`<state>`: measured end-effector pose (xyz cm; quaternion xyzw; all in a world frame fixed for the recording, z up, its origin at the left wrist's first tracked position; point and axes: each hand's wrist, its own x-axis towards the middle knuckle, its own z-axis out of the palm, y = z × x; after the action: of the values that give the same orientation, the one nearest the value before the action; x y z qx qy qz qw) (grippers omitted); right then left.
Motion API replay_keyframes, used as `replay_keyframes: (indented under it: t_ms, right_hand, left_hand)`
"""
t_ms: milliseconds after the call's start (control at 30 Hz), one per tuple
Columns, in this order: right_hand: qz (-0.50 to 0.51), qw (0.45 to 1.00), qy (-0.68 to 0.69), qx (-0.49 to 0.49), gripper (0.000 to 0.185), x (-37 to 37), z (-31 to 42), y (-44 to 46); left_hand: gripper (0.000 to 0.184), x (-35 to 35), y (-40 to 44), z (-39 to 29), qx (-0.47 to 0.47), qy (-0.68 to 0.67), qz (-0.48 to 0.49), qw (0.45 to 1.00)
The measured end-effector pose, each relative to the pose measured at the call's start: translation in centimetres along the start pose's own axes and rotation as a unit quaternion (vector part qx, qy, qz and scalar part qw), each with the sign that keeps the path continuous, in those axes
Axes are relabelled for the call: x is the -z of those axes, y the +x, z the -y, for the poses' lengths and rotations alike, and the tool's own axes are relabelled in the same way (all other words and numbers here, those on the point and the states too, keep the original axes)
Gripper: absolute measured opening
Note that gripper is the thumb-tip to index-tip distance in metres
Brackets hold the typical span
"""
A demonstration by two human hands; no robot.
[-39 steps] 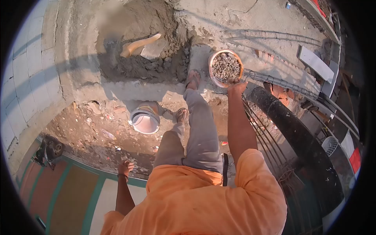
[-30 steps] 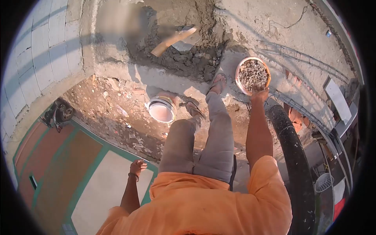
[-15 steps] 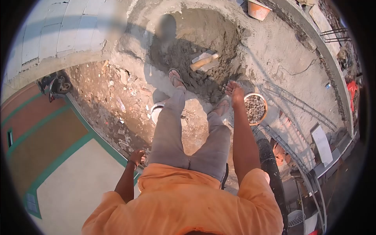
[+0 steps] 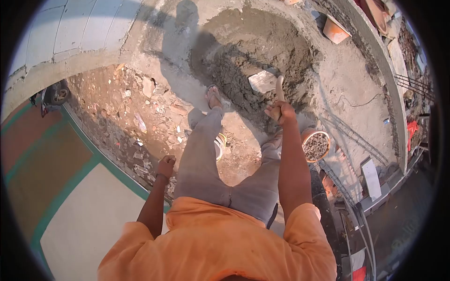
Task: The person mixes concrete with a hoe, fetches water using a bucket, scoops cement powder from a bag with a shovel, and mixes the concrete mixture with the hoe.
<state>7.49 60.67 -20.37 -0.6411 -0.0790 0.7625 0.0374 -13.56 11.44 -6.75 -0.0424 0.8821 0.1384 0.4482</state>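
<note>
My right hand is closed around the pale wooden handle of a hoe. The hoe's flat, light-coloured blade lies on a heap of wet grey mortar, just past my feet. Away from the tool, my left hand hangs beside my left leg over rubble, its fingers curled in a fist with nothing visible in them. Near my right forearm stands an orange-rimmed bucket filled with gravel.
Another orange bucket lies tilted near the low wall. A white bucket is partly hidden by my left leg. Steel rebar frames lie at the right. Broken rubble covers the ground at left.
My right hand has taken hold of the hoe handle, which lay loose before and has swung toward me. My left hand has risen slightly and curled. The view has shifted.
</note>
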Motion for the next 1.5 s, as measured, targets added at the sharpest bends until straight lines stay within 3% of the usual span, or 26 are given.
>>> replay_keyframes:
  t_ms: [100,233,300,333,400,467,533,567,600,667,767,867,967,1100,1200,1233,1333,1367,1400,1433,1500]
  right_hand:
    - [0.004,0.994,0.104,0.02,0.015,-0.7,-3.4,2.0]
    - [-0.03,0.994,0.069,0.076,0.02,-0.6,-7.1,-4.2]
    - [-0.034,0.996,0.006,0.079,0.026,-2.0,-8.7,-11.1]
    - [-0.032,0.995,-0.029,0.089,0.029,-2.6,-8.5,-14.3]
    - [-0.015,0.991,-0.087,0.097,0.042,-2.2,-8.3,-19.7]
    - [0.013,0.981,-0.164,0.105,0.054,-0.1,-7.8,-23.3]
    - [0.024,0.955,-0.276,0.108,0.062,2.1,-8.1,-25.9]
    - [0.036,0.943,-0.309,0.119,0.067,3.7,-9.0,-25.8]
    - [0.046,0.933,-0.337,0.12,0.07,4.1,-8.8,-26.0]
    - [0.066,0.905,-0.397,0.138,0.077,3.7,-7.2,-24.5]
    - [0.049,0.891,-0.425,0.152,0.075,-0.4,-11.0,-22.7]
    - [-0.015,0.901,-0.335,0.277,0.064,-7.0,-17.1,-17.7]
    - [-0.026,0.941,-0.27,0.203,0.055,-16.5,-16.6,-16.0]
    - [-0.115,0.927,-0.13,0.333,0.044,-25.6,-14.4,-10.1]
    - [-0.15,0.907,-0.067,0.389,0.041,-26.6,-9.6,-5.0]
    - [-0.166,0.891,-0.048,0.42,0.041,-26.4,-8.3,-3.3]
    - [-0.208,0.895,-0.049,0.392,0.04,-22.6,-7.4,3.1]
    - [-0.222,0.899,-0.046,0.376,0.04,-21.4,-7.8,4.8]
    - [-0.237,0.903,-0.043,0.356,0.039,-20.1,-8.9,5.9]
    - [-0.237,0.919,-0.069,0.307,0.048,-19.1,-10.9,7.7]
    - [-0.185,0.953,0.007,0.239,0.049,-18.0,-17.4,9.8]
  left_hand:
    - [0.026,2.7,4.1,-4.3,-0.088,-0.031,-0.004,0.996]
    - [0.022,0.6,7.3,-15.2,-0.159,-0.063,0.061,0.983]
    - [0.027,-4.9,6.5,-18.6,-0.092,-0.148,0.182,0.968]
    - [0.036,-8.6,5.2,-21.3,-0.105,-0.086,0.227,0.964]
    - [0.042,-16.1,1.7,-27.7,0.016,-0.146,0.333,0.931]
    - [0.046,-23.4,1.6,-30.6,0.044,-0.263,0.328,0.906]
    - [0.044,-27.7,3.7,-34.7,0.097,-0.416,0.319,0.846]
    - [0.042,-28.4,4.3,-36.2,0.084,-0.33,0.284,0.896]
    - [0.041,-28.1,4.2,-36.9,0.071,-0.243,0.241,0.937]
    - [0.036,-26.6,4.5,-37.8,0.018,-0.27,0.245,0.931]
    - [0.039,-21.3,6.0,-38.6,-0.06,-0.274,0.29,0.915]
    - [0.044,-16.7,8.3,-41.9,-0.156,-0.263,0.312,0.9]
    - [0.056,-10.6,9.5,-46.2,-0.233,-0.213,0.376,0.871]
    - [0.055,-7.5,10.9,-53.3,-0.381,-0.059,0.403,0.83]
    - [0.055,-10.5,13.0,-54.4,-0.503,0.011,0.357,0.787]
    - [0.056,-11.0,13.9,-53.8,-0.501,0.06,0.339,0.794]
    - [0.053,-16.4,18.9,-48.1,-0.407,0.092,0.363,0.833]
    - [0.047,-19.0,21.5,-45.6,-0.432,0.099,0.339,0.83]
    - [0.044,-20.8,23.2,-43.0,-0.395,0.124,0.339,0.845]
    - [0.041,-22.5,24.5,-40.9,-0.361,0.149,0.338,0.856]
    - [0.031,-23.4,24.7,-34.4,-0.262,0.189,0.343,0.882]
